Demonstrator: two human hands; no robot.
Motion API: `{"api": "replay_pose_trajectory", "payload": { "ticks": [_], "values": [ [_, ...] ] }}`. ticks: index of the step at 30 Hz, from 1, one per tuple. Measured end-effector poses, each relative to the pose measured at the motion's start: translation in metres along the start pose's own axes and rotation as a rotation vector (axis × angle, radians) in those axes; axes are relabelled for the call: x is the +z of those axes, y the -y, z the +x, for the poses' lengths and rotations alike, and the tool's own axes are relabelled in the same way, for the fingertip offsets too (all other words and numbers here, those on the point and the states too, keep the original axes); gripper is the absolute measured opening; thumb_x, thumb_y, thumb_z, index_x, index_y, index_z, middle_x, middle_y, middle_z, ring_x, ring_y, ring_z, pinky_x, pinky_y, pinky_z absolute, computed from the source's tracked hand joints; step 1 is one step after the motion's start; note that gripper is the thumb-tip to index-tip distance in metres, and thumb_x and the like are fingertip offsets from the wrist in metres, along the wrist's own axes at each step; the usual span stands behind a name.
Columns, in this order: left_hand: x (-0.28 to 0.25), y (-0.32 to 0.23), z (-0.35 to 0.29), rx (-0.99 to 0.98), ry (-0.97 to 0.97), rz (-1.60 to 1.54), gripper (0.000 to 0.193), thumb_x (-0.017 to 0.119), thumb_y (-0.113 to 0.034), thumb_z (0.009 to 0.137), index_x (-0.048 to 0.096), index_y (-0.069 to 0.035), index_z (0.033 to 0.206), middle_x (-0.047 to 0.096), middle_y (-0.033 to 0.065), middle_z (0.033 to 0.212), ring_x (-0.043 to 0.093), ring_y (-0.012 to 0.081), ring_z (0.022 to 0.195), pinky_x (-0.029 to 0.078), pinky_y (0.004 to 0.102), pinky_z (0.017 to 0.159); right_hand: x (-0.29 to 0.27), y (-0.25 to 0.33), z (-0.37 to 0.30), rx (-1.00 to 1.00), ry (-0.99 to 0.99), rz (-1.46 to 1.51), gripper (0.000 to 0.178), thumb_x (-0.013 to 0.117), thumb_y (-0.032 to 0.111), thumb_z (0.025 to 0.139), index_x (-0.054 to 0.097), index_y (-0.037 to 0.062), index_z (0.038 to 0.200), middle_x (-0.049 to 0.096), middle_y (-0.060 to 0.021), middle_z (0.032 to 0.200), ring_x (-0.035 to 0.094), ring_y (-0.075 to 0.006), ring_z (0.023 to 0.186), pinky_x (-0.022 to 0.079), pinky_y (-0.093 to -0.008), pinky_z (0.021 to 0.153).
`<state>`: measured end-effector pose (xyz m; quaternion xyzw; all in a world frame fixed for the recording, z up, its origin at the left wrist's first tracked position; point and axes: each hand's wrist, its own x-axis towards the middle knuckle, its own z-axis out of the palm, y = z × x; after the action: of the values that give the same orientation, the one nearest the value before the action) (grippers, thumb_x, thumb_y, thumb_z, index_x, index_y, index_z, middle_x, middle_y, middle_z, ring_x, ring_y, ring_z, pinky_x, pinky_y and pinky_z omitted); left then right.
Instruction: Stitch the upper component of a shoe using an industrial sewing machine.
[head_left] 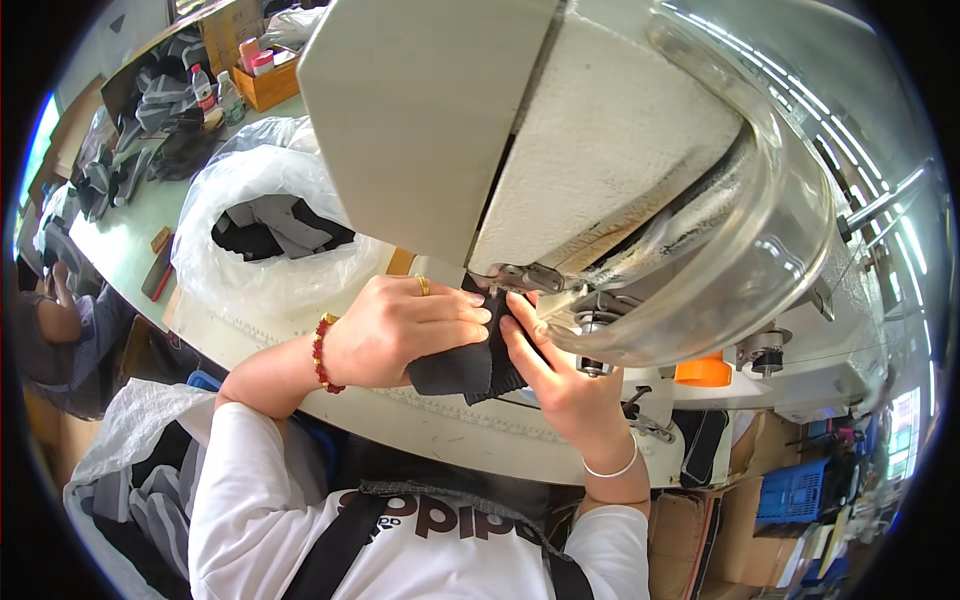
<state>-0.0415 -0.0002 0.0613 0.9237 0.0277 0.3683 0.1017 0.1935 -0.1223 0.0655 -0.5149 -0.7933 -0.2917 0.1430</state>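
Note:
A piece of black fabric (452, 371) lies under the head of a large pale sewing machine (430, 120). My left hand (405, 325), with a ring and a red beaded bracelet, presses the fabric from the left, fingers together on it. From the right my right hand (570, 385), a pale bangle at its wrist, pinches the fabric's ribbed right part close to the needle area. The machine's metal parts and my fingers hide the fabric's far end. A clear curved shield (790, 250) hangs over the right side of the machine head.
A white plastic bag (200, 240) of dark and grey cloth pieces stands left on the table. Beyond are bottles (203, 90) and an orange box (268, 85). An orange cap-like part (703, 370) sits right; a blue crate (792, 492) is lower right. Another person (65, 330) sits far left.

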Motion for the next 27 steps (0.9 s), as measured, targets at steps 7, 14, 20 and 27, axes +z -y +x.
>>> {"api": "replay_pose_trajectory", "payload": {
  "ticks": [7,14,20,27],
  "values": [
    [0.015,0.009,-0.001,0.015,-0.067,0.1,0.043,0.077,-0.006,0.068,0.076,-0.002,0.11,0.076,0.0099,0.114,0.075,0.0274,0.094,0.057,0.0369,0.069,0.025,-0.013,-0.009,0.081,0.017,0.098,0.039,0.075,0.005,0.083,0.08,0.0145,0.12,0.079,-0.003,0.116,0.075,-0.0214,0.108,0.057,-0.0375,0.098],
    [0.012,0.006,0.0,-0.014,-0.15,0.033,0.044,0.078,-0.002,0.066,0.076,-0.003,0.11,0.076,0.0094,0.111,0.075,0.0297,0.099,0.06,0.0395,0.079,0.023,-0.014,-0.008,0.059,-0.013,0.111,0.049,0.071,-0.001,0.08,0.079,0.015,0.126,0.079,-0.0035,0.118,0.075,-0.0217,0.108,0.057,-0.0389,0.098],
    [0.005,0.001,0.013,-0.137,-0.165,-0.085,0.035,0.084,-0.005,0.071,0.079,-0.007,0.106,0.079,0.0101,0.102,0.076,0.03,0.092,0.06,0.0378,0.079,0.005,-0.008,-0.006,0.045,0.009,0.165,0.065,0.073,0.002,0.072,0.071,0.0132,0.136,0.072,-0.0034,0.136,0.07,-0.0249,0.119,0.053,-0.0446,0.101],
    [0.026,-0.002,-0.011,-0.572,-0.311,-0.495,0.019,0.081,-0.003,0.087,0.074,-0.004,0.105,0.075,0.0088,0.099,0.072,0.0223,0.089,0.057,0.0338,0.081,0.014,-0.021,0.0,0.036,-0.159,0.485,0.073,0.074,-0.002,0.068,0.069,0.0197,0.138,0.073,-0.0098,0.095,0.068,-0.032,0.083,0.051,-0.0454,0.091]
  ]
}}
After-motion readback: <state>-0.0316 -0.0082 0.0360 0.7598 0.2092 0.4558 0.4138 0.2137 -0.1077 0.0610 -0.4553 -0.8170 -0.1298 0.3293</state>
